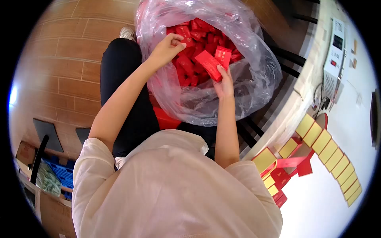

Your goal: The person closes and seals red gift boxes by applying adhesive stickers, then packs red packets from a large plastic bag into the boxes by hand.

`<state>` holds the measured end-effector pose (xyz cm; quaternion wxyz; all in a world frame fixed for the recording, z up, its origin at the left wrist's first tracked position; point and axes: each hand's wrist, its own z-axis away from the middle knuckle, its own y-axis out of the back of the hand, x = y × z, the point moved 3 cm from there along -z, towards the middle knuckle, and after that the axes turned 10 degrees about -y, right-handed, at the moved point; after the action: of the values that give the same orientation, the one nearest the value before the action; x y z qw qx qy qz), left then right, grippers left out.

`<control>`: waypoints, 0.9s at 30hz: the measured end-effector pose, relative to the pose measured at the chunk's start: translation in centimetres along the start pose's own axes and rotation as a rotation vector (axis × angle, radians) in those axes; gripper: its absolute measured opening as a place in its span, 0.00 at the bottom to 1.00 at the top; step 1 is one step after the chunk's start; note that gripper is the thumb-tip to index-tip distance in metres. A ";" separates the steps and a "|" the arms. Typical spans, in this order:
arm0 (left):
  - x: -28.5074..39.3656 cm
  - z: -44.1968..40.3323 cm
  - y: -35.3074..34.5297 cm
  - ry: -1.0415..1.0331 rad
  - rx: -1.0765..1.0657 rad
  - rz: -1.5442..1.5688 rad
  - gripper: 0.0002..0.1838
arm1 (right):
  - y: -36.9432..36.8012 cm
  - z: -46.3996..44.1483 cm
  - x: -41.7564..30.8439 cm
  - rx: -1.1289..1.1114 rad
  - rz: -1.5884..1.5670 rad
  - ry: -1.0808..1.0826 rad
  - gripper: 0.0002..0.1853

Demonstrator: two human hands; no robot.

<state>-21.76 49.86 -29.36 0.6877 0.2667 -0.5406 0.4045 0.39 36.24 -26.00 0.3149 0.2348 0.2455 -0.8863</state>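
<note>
A large clear plastic bag (246, 43) stands open in front of me, with many small red packets (185, 63) inside it. Over the bag's left part is my left hand (168, 48), its fingers bent together at a red packet (184, 35) with pale printing. My right hand (224, 82) is above the bag's middle, thumb and fingers closed on red packets (209, 63). One of these slants to the left, and another stands upright behind it with gold print.
On the white table (313, 198) at the right lie a row of gold-faced boxes (327, 150), red boxes (280, 177) and a white device (333, 63). Dark metal legs (287, 55) show beside the bag. A blue crate (59, 172) is at the lower left.
</note>
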 end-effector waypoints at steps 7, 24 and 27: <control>7.6 10.0 -4.7 -0.683 -0.036 -0.738 0.44 | -5.1 8.1 2.2 0.012 0.060 0.208 0.24; 3.8 11.9 -3.0 0.305 -0.228 0.352 0.37 | -4.4 13.8 0.2 -0.069 1.085 0.642 0.10; 1.2 12.2 -5.2 0.087 -0.360 0.054 0.45 | -6.6 13.9 2.0 -0.108 1.316 0.764 0.11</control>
<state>-23.67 37.62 -24.57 0.7358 0.1071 -0.5810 0.3309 -9.07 31.70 -14.58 0.6825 0.6073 0.1896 -0.3598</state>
